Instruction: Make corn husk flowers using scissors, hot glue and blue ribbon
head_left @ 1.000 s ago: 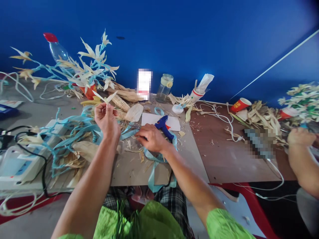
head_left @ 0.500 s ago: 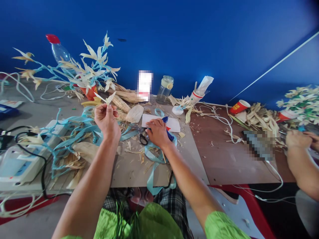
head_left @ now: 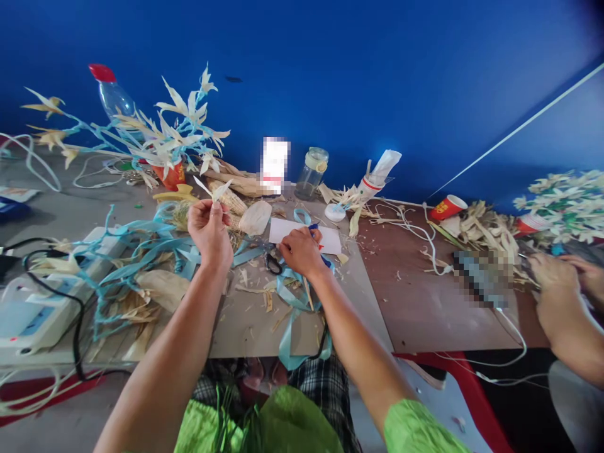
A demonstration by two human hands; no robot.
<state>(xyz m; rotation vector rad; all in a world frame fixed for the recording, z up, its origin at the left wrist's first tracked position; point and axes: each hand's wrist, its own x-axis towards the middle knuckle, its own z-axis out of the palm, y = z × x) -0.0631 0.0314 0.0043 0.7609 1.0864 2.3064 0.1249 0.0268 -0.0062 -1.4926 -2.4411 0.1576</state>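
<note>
My left hand (head_left: 211, 236) is raised over the table, thumb and fingers pinched on the base of a small pale corn-husk flower (head_left: 216, 189). Its thin petals spread upward. My right hand (head_left: 303, 251) is closed round a blue glue gun (head_left: 326, 260) with a red part, which lies over a white card (head_left: 334, 240). The fingers hide much of the tool. Dark-handled scissors (head_left: 273, 264) lie just left of that hand, beside light blue ribbon (head_left: 289, 333). A loose husk piece (head_left: 255, 218) and a corn cob (head_left: 232, 200) are between my hands.
A husk-flower arrangement in a red cup (head_left: 170, 176) stands at back left, near a power strip (head_left: 56, 314) and cables. A glass jar (head_left: 312, 173) stands by the blue wall. At right are a phone (head_left: 479, 280), a tipped paper cup (head_left: 448, 207) and another person's hands (head_left: 554, 272).
My left hand has shifted slightly right with the flower. My right hand's fingers have curled from lying flatter on the glue gun to closing round it.
</note>
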